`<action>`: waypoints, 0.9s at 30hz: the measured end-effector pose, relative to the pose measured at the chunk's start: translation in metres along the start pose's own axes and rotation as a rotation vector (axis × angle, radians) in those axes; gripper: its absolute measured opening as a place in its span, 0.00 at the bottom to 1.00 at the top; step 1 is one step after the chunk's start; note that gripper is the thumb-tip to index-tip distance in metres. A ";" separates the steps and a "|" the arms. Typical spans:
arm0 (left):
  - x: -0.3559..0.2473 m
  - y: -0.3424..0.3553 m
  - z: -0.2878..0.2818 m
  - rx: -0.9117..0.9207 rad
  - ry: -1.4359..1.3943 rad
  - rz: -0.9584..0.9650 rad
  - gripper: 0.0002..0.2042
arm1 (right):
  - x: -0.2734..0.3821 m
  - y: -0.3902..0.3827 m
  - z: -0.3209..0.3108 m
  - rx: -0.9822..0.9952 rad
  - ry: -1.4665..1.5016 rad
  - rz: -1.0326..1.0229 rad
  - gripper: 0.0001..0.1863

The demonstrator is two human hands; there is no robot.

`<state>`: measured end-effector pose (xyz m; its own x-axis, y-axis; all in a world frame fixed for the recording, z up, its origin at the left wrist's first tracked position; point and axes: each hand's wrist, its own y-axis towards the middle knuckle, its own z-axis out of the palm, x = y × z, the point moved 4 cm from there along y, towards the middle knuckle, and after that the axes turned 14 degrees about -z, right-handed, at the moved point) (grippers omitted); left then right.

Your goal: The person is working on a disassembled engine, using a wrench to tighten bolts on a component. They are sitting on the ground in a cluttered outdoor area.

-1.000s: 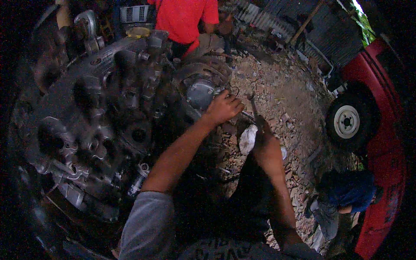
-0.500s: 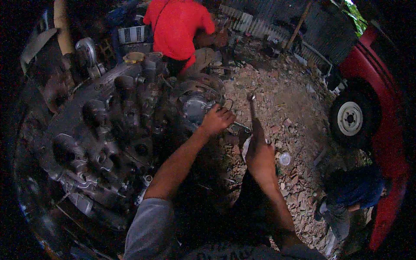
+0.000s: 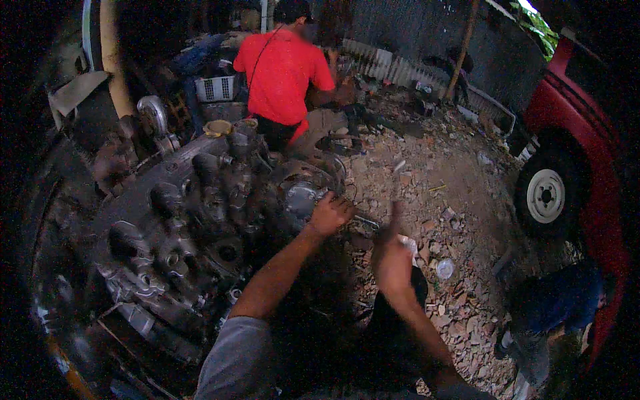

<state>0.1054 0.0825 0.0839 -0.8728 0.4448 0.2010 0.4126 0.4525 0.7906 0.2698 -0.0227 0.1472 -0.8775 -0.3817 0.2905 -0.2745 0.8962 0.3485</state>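
Observation:
My left hand is closed around a slim metal wrench, against the round grey metal cover at the end of a large greasy engine. The wrench's free end sticks out to the right, toward my other hand. In my right hand a long wrench-like tool points upward, smeared by motion, its bright end away from me. A scrap of something white shows beside the right-hand fingers; whether they hold it I cannot tell.
Beyond the engine a person in a red shirt sits facing away. Broken rubble covers the ground, with a clear plastic lid on it. At the right stand a red vehicle with a white-rimmed wheel and a person in blue.
The view has shifted, so the scene sits lower and slightly right. My right hand and its tool have come closer to the left-hand wrench. My left hand keeps its grip at the cover.

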 end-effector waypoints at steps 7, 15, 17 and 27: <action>0.003 -0.008 -0.003 0.081 -0.014 -0.019 0.13 | -0.003 -0.003 0.001 0.155 0.112 -0.187 0.28; -0.002 -0.005 -0.002 0.061 0.000 -0.035 0.14 | -0.019 -0.012 0.023 0.173 0.084 -0.197 0.32; 0.004 -0.010 0.008 0.046 0.047 -0.014 0.14 | -0.014 -0.007 0.002 0.148 0.109 -0.172 0.37; 0.001 -0.009 0.007 0.035 -0.041 -0.033 0.14 | -0.019 -0.020 0.023 0.079 0.116 -0.427 0.31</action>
<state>0.1025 0.0844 0.0724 -0.8750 0.4600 0.1511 0.3935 0.4938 0.7754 0.2829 -0.0278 0.1140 -0.6307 -0.7396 0.2348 -0.6354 0.6659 0.3908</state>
